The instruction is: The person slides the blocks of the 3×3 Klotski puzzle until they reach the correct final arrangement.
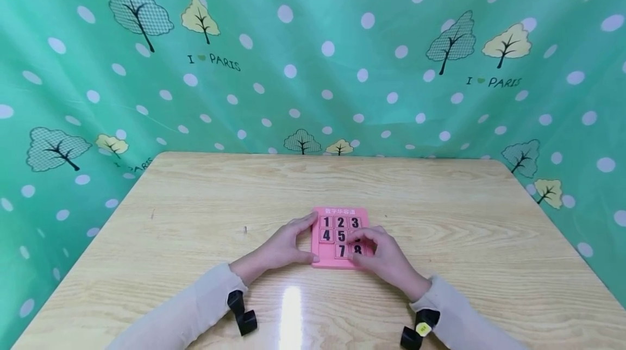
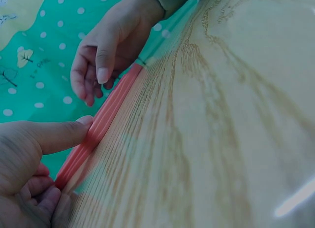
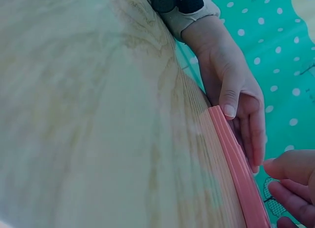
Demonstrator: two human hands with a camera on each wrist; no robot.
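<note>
A pink number sliding puzzle (image 1: 326,257) lies flat on the wooden table. Its top row reads 1, 2, 3; 4 and 5 follow below, with a tile beside them mostly covered. In the bottom row a gap sits at the left, then tile 7 (image 1: 342,251) and a partly covered tile 8. My left hand (image 1: 280,245) holds the left edge, thumb at the near corner and fingers toward the far one. Over the right side hovers my right hand (image 1: 387,256), fingers loosely bent, thumb near the 8. Both wrist views show the pink side edge.
The pale wood-grain table (image 1: 205,192) stretches around the puzzle. A green dotted cloth (image 1: 313,67) with printed trees hangs behind and at the sides. Black devices (image 1: 242,314) are strapped to both wrists. A bright light reflection (image 1: 291,317) shows on the near tabletop.
</note>
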